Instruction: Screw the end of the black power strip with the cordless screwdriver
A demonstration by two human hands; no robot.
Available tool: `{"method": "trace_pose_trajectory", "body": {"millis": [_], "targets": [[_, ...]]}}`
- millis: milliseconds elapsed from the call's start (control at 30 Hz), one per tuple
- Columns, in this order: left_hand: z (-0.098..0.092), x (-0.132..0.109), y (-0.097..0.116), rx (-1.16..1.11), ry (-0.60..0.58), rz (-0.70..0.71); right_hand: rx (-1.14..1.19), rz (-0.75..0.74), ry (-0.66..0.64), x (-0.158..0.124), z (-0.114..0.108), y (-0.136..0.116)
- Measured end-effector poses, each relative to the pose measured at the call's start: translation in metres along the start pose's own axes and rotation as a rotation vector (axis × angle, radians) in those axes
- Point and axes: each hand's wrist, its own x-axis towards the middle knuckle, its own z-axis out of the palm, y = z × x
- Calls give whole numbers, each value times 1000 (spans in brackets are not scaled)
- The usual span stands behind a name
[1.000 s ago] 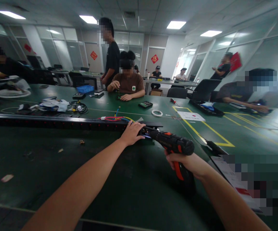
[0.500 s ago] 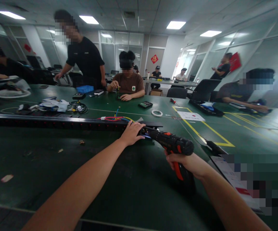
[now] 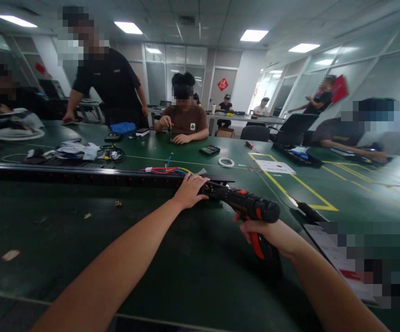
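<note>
A long black power strip (image 3: pixel 138 179) with small red marks along its side lies across the green table. My left hand (image 3: pixel 190 191) is closed over its right end, fingers across the top and thumb on the near side. Red, yellow and blue wires (image 3: pixel 167 170) come out just behind those fingers. My right hand (image 3: pixel 264 230) is wrapped round the handle of a black and orange cordless drill (image 3: pixel 250 203). The drill points left, its nose at the strip's right end beside my left thumb. The bit's tip is hard to make out there.
Beyond the strip are a white ring (image 3: pixel 226 162), a small green-topped case (image 3: pixel 210 150), a red screwdriver (image 3: pixel 250 145) and a heap of cables and bags (image 3: pixel 77 151). A clipboard (image 3: pixel 341 263) lies at right. Small scraps lie nearer me. Several people are around the table.
The bluish glow under the drill's nose has gone out. My hands and the drill stay nearly in place. Across the table, the standing person in black has shifted left.
</note>
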Motion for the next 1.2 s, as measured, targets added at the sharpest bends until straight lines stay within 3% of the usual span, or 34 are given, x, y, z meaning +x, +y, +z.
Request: {"method": "trace_pose_trajectory", "body": {"millis": [1200], "targets": [[-3,-1,2,1,-4,9,-3,-12,-26,3,0,3]]}}
